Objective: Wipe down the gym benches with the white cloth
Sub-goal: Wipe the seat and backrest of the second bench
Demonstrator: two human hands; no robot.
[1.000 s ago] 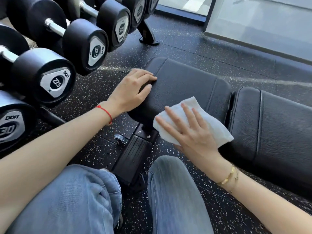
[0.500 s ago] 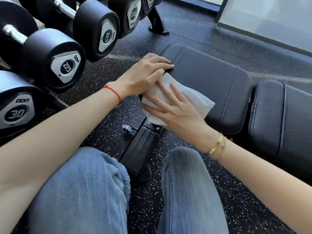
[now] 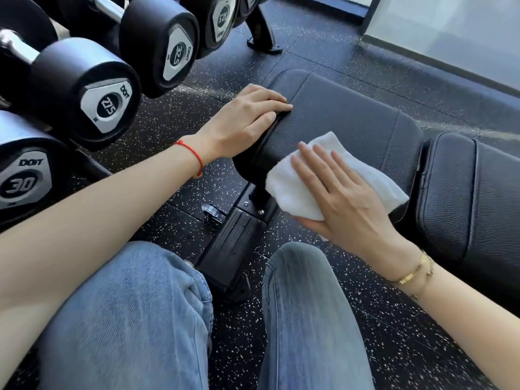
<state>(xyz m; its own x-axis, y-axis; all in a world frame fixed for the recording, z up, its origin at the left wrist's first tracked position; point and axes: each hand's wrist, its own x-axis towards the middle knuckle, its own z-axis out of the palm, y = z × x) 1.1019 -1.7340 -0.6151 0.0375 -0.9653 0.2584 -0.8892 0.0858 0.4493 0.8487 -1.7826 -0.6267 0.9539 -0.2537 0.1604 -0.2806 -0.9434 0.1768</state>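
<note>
Half a second ago the right hand (image 3: 342, 192) and the white cloth (image 3: 332, 175) were pushed up against the left hand at the end of the bench pad; now they sit apart from it, farther along the near side of the pad, much as they did a second ago. The right hand lies flat on the cloth with its fingers straight and slightly spread, pressing it onto the near edge of the black seat pad (image 3: 346, 122), while the thumb tucks under the cloth's lower edge. The cloth is bunched and drapes over the pad's side. The left hand (image 3: 244, 119) has stayed where it was, fingers together and gently curved over the rounded end of the pad, resting on it.

A second black pad (image 3: 475, 192) continues the bench to the right, across a narrow gap. Under the seat a black metal frame (image 3: 233, 249) runs down toward the person's knees, which are in blue jeans (image 3: 146, 319). A red string (image 3: 194, 153) circles the left wrist and gold bracelets (image 3: 416, 273) the right.

The floor (image 3: 380, 319) is black rubber flecked with white. To the left, black dumbbells (image 3: 92, 91) lie on a rack, their end caps marked 30, 27.5 and 32.5. At the top right a pale glass panel (image 3: 455, 32) meets the floor.
</note>
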